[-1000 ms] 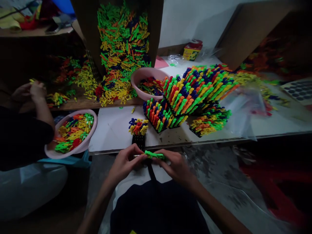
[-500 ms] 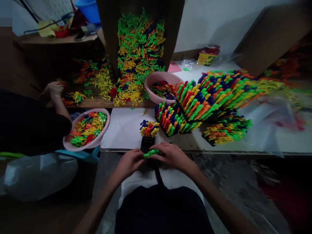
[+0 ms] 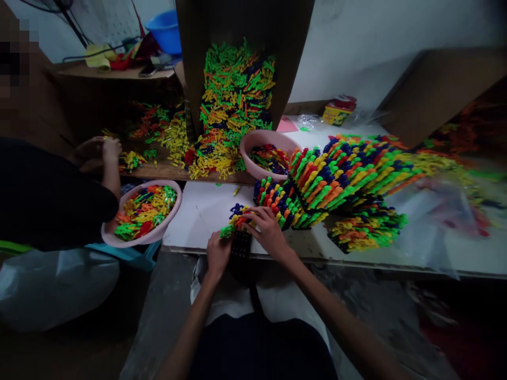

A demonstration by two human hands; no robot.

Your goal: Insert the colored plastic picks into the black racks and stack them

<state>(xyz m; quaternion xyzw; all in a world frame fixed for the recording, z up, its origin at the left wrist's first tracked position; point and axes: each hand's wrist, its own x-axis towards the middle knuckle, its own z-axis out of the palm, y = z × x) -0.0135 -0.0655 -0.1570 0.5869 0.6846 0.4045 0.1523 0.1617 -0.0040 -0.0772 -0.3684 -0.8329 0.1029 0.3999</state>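
Observation:
At the table's front edge is a black tray with small holes [image 3: 241,246]. Small plastic figures [image 3: 236,210] in blue, yellow, red and orange stand upright at its far end. My left hand [image 3: 218,254] is closed on green plastic figures [image 3: 227,231] at the tray's left side. Over the tray's right side reaches my right hand [image 3: 267,232], thumb and fingers pinched at the standing figures. Whether one is between its fingertips is hidden.
Filled trays [image 3: 336,171] of upright figures crowd the right. A pink basin [image 3: 253,136] stands behind, another pink basin [image 3: 177,203] at the left. Loose figures [image 3: 237,100] heap up in a box at the back. At far left a co-worker's hand [image 3: 112,149] is over more figures.
Both hands have moved from in front of the tray up to its far end, the green figures going with my left hand. My right hand has let go of them. The view has shifted slightly.

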